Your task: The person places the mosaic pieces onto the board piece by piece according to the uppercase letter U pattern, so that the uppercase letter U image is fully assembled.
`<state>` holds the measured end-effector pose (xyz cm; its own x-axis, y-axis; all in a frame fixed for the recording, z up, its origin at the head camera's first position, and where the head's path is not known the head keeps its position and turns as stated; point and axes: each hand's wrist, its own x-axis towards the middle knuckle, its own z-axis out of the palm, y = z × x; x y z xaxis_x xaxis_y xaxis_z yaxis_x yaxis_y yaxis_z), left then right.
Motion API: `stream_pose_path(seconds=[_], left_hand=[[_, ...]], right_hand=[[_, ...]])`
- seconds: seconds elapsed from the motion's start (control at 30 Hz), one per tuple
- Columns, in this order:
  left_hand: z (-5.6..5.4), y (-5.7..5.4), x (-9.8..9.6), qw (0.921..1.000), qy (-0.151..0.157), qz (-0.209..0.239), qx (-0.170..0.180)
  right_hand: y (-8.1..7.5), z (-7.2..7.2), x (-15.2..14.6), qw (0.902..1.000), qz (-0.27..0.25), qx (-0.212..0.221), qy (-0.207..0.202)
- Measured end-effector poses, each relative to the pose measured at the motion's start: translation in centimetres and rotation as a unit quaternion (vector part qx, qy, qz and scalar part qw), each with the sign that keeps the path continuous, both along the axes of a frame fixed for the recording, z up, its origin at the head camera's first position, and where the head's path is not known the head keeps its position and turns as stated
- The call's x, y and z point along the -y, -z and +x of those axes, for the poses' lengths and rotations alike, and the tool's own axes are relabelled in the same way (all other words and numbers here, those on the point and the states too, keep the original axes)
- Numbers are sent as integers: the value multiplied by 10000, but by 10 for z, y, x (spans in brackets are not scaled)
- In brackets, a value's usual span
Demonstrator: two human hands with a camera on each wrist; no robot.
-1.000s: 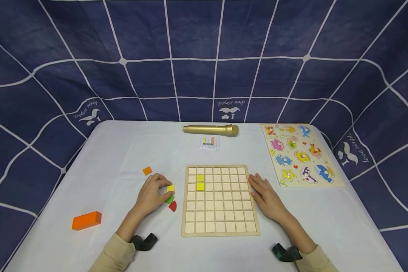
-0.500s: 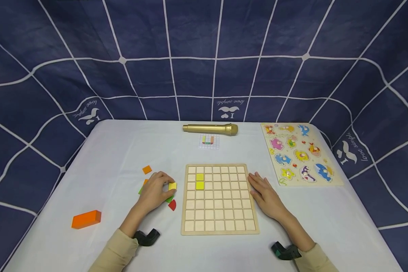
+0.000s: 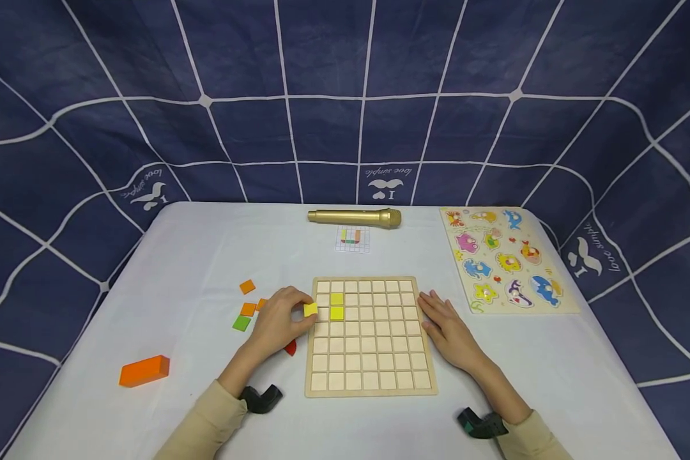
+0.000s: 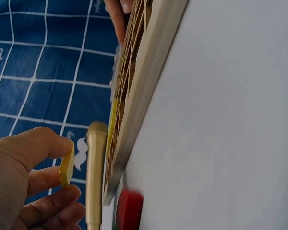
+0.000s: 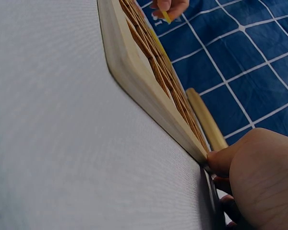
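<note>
My left hand [image 3: 277, 324] pinches a yellow square tile [image 3: 310, 310] between thumb and fingers, at the left edge of a wooden grid board [image 3: 372, 393]. In the left wrist view the held tile [image 4: 66, 165] is apart from the board. Two yellow tiles [image 3: 337, 313] lie in the board's second column, one above the other, in the top rows. My right hand [image 3: 453, 335] rests with fairly straight fingers against the board's right edge. In the right wrist view its thumb touches the board's rim [image 5: 149, 91]; the other fingers are partly hidden there.
Left of the board lie orange tiles [image 3: 247, 287], a green tile [image 3: 241, 323] and a partly covered red piece [image 3: 291, 347]. An orange block [image 3: 144, 371] is farther left. Behind are a gold microphone [image 3: 353, 218], a pattern card [image 3: 352, 246] and an animal puzzle [image 3: 508, 281].
My left hand has moved right with the yellow tile, from the loose pieces to the board's left edge, uncovering orange and green tiles. The right hand has stayed in place.
</note>
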<state>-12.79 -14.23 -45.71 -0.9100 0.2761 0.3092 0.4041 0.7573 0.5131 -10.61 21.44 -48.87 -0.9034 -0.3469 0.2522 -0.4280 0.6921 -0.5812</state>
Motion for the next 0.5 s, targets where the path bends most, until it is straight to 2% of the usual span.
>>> stream_pose_path(seconds=[0.2, 0.5], left_hand=[[2, 3, -21, 9993, 380, -60, -16], [8, 7, -39, 9975, 603, -345, 84]], right_hand=[[1, 0, 0, 10000, -8, 19, -5], [0, 0, 0, 10000, 25, 27, 23]])
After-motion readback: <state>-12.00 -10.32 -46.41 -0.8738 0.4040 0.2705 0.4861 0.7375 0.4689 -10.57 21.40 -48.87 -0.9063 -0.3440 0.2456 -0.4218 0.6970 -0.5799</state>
